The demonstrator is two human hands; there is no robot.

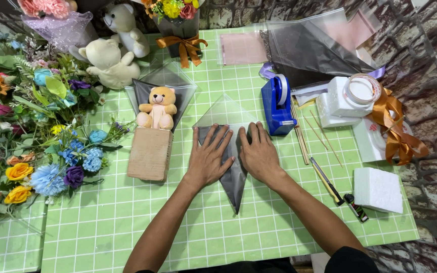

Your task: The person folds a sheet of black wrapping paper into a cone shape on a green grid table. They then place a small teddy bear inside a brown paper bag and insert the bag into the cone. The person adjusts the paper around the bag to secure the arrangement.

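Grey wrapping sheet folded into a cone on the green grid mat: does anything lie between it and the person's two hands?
Nothing visible does. The left hand and right hand both lie flat, palms down, directly on the grey cone-shaped wrapping sheet. The blue tape dispenser and the small tan teddy bear sit off to either side, apart from the hands.

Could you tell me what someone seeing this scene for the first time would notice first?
Probably the two hands pressed flat at the centre of the green checked table: the left hand and right hand lie side by side on a grey cone-shaped wrap with a clear film edge. Next, the heap of colourful artificial flowers along the left side, and the small tan teddy bear sitting in its own grey wrap just left of the hands.
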